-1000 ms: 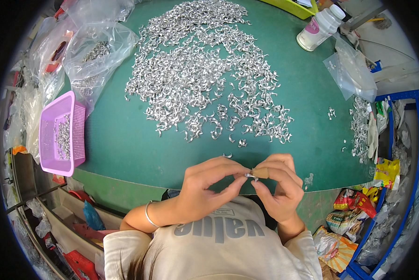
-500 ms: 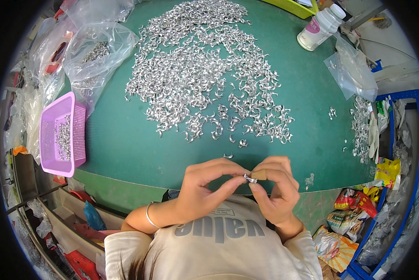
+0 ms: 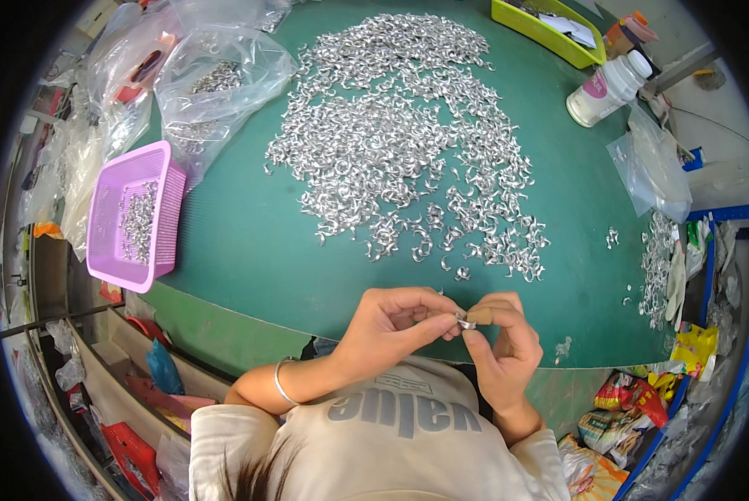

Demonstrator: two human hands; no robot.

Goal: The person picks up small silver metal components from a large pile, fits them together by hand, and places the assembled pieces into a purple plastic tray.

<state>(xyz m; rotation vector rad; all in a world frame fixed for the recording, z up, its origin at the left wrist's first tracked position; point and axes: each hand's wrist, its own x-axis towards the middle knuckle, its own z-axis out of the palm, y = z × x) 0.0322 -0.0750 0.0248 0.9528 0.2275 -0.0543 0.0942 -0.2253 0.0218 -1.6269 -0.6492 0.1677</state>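
A small curved silver metal piece (image 3: 468,324) is pinched between the fingertips of both hands, just off the table's near edge. My left hand (image 3: 395,332) comes in with thumb and forefinger closed on one end of it. On the other end, the thumb and forefinger of my right hand (image 3: 508,346) are closed too, and a tan strip wraps that forefinger. The fingers cover much of the piece. Beyond the hands, a wide heap of similar curved metal pieces (image 3: 366,138) spreads over the green table (image 3: 232,242).
A pink plastic basket (image 3: 170,225) with small metal pieces stands at the left, beside clear plastic bags (image 3: 253,92). At the far right are a white bottle (image 3: 610,90) and a yellow-green tray (image 3: 550,42). Another group of metal pieces (image 3: 657,267) lies along the right edge.
The whole view has shifted, so the table and basket appear farther right. Both hands still pinch the metal piece; my left hand's other fingers are curled in closer to it.
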